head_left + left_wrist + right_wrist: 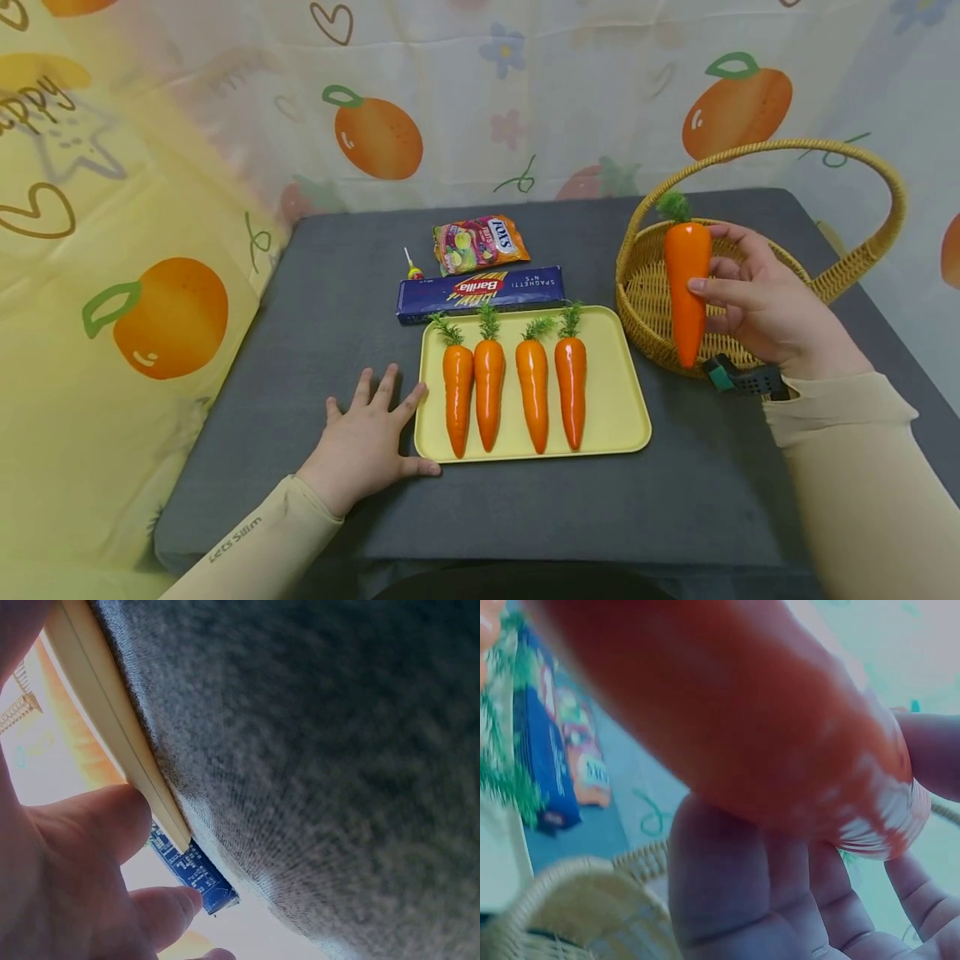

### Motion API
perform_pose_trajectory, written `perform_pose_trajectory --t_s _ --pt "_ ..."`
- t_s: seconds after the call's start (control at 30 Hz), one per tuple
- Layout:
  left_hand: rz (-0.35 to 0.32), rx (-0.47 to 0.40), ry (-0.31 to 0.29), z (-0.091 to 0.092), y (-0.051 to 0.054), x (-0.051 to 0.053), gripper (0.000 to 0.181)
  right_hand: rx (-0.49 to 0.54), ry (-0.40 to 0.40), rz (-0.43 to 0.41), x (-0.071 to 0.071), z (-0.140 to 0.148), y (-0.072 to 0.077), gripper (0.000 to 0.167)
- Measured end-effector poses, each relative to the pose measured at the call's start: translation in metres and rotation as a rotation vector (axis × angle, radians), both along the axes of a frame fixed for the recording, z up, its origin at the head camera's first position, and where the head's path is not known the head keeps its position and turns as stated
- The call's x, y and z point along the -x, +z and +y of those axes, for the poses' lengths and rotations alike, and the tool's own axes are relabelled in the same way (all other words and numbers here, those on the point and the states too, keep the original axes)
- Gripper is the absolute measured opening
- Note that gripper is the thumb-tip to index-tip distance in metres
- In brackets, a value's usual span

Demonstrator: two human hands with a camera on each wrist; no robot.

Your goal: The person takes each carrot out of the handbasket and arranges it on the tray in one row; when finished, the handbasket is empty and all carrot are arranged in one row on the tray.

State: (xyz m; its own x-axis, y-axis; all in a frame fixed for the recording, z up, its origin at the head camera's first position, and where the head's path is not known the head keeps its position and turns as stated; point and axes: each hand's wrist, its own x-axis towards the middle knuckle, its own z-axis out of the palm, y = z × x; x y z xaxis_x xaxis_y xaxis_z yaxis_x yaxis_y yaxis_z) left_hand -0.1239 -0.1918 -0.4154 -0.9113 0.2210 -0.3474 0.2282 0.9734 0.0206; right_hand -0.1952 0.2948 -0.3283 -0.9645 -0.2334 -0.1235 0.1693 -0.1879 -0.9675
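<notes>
My right hand grips an orange carrot with a green leafy top, thumb on one side and fingers on the other. The carrot hangs upright, tip down, in front of and above the wicker basket. In the right wrist view the carrot fills much of the picture. Several more carrots lie side by side on a pale yellow tray, leafy ends toward the back. My left hand lies with spread fingers at the tray's left edge, its thumb and little finger near the rim.
Behind the tray lies a blue spaghetti box. A candy bag and a small lollipop are further back. The basket's tall handle arches over the right side of the grey table. Patterned cloth hangs behind.
</notes>
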Motion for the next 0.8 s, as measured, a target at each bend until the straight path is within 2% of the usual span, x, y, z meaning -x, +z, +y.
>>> perform_pose_trajectory --t_s 0.23,0.4,0.63,0.8 --pt "-0.001 0.002 0.000 0.000 0.000 0.000 0.122 0.089 0.089 0.049 -0.019 -0.015 -0.014 0.057" --pt "0.005 0.009 -0.005 0.000 0.000 0.000 0.121 0.106 0.153 0.031 -0.029 -0.030 -0.029 0.054" --pt "0.012 0.003 -0.011 0.000 0.000 -0.001 0.120 0.000 0.175 -0.037 -0.041 -0.052 -0.055 0.054" --pt "0.012 0.001 -0.011 0.000 0.001 -0.001 0.120 -0.207 0.107 -0.080 -0.046 -0.068 -0.069 0.062"
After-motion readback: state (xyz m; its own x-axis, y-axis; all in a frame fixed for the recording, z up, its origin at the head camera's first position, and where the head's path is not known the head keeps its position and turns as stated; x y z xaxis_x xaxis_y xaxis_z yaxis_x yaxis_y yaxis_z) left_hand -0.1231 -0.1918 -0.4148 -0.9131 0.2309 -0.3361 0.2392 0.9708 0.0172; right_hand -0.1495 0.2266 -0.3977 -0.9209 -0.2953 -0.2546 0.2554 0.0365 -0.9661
